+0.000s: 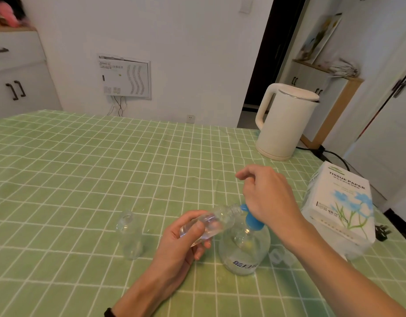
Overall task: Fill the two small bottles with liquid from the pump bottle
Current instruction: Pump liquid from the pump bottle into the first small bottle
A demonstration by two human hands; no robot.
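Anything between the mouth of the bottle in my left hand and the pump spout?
Nothing visible. The left hand holds the small bottle tilted, its mouth right at the blue spout of the pump bottle. The right hand grips the pump from above, clear of that gap.

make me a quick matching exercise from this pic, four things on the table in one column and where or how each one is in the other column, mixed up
Things
1. left small bottle
2. right small bottle
3. pump bottle
4. kettle

States
a. white, at the far right of the table
b. tilted in the left hand, mouth at the blue spout
c. upright on the green cloth, untouched
d. its top under the right hand

Pairs: 1-c, 2-b, 3-d, 4-a
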